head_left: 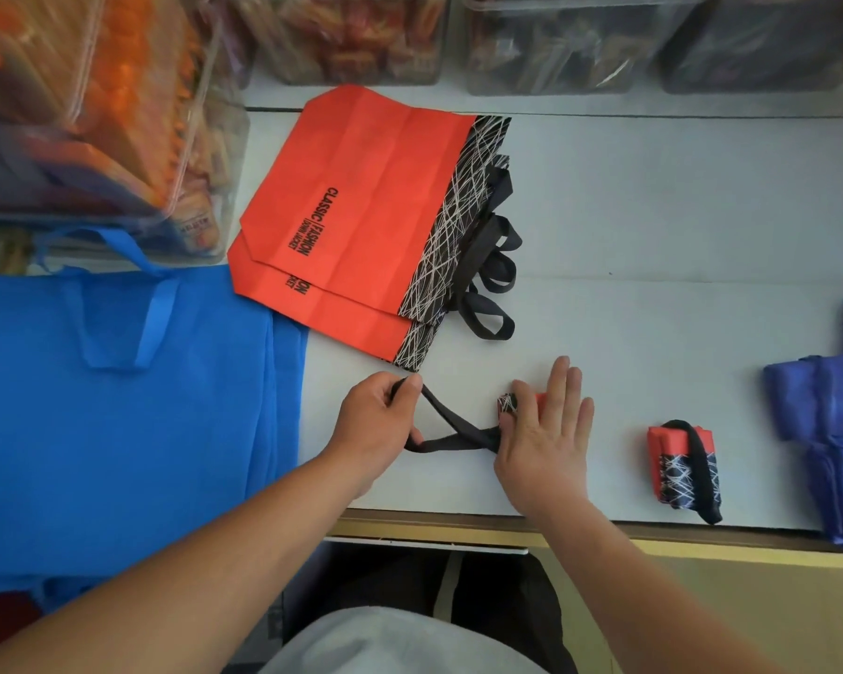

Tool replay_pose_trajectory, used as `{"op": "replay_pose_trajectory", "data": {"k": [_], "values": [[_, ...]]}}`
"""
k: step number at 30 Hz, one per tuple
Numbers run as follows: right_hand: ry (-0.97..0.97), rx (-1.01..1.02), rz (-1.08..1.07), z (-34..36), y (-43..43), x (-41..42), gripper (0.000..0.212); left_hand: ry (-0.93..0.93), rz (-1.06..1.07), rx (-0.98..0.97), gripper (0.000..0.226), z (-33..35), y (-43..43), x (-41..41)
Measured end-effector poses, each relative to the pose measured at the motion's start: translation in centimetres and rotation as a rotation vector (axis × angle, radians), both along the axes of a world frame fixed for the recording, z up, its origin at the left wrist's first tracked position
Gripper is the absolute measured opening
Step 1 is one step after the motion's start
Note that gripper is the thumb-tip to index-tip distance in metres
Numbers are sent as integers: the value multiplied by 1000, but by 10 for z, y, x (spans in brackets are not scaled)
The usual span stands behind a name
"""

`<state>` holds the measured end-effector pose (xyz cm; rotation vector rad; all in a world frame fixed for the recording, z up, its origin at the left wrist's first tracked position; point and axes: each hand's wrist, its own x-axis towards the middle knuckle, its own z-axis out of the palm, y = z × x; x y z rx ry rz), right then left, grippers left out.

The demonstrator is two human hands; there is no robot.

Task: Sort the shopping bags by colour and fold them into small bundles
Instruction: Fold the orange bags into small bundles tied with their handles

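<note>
While the right hand [543,445] lies flat, straight fingers pressing a small folded red bag [509,405] mostly hidden beneath them, the left hand [378,420] pinches that bag's black handle [451,432], drawn out leftwards. A strap-wrapped red bundle [684,467] lies apart to the right; two flat red bags [361,201] lie stacked farther back.

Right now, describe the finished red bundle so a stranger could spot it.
On the white table, near its front edge, the finished red bundle lies between the right hand and the purple bags. Unlike the unfinished bundle under that hand, its black strap is looped round it.
</note>
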<state>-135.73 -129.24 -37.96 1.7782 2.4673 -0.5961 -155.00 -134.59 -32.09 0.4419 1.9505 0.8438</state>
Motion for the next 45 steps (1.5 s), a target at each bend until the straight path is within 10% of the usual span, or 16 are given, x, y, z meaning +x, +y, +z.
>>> {"op": "replay_pose_trajectory", "data": {"k": [8,13,21,25,38,45], "values": [[-28,-247,-42,19,4,-7,109,49,113,-138,36,-29,4,-1],[-64,-229,-94,16,3,-14,95,156,67,-100,26,-37,0,-12],[-69,-122,29,8,20,-3,84,801,-959,604,11,-12,-15,-23],[-107,-174,81,12,45,10,94,811,-1289,412,50,-38,-23,-24],[-134,-169,41,9,53,13,82,707,-1035,386,58,-51,-6,-14],[-126,-159,43,8,52,14,79,533,-965,374,22,-45,-5,-5]]}}
